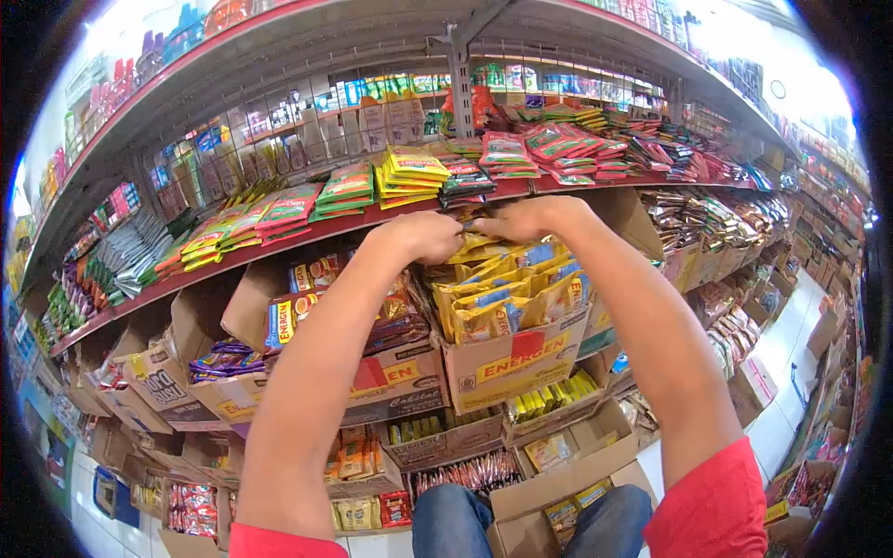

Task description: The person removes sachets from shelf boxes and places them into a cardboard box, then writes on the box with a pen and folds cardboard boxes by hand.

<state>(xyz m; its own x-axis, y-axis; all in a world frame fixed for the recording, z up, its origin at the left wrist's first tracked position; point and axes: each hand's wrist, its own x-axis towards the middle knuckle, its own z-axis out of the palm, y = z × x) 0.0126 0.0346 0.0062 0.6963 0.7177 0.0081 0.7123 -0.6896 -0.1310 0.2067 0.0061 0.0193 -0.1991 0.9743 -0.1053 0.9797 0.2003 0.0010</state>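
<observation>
My left hand [426, 237] and my right hand [535, 219] meet just below the red shelf edge, over the back of an open cardboard box [521, 365] marked Energen. Both have curled fingers, their tips close together around something small and dark that I cannot make out. Yellow Energen sachet packs [502, 302] stand upright in this box, filling it to above its front wall. Right above my hands, stacks of yellow sachets [410, 175] and dark sachets [467, 181] lie on the shelf.
Left of the yellow packs stands a box of brown Energen packs [400, 321]. Green sachets [344, 189] and red sachets [507, 153] line the shelf [372, 216]. An open box [521, 530] sits by my knees. More stocked boxes lie below, with white floor tiles [786, 353] at right.
</observation>
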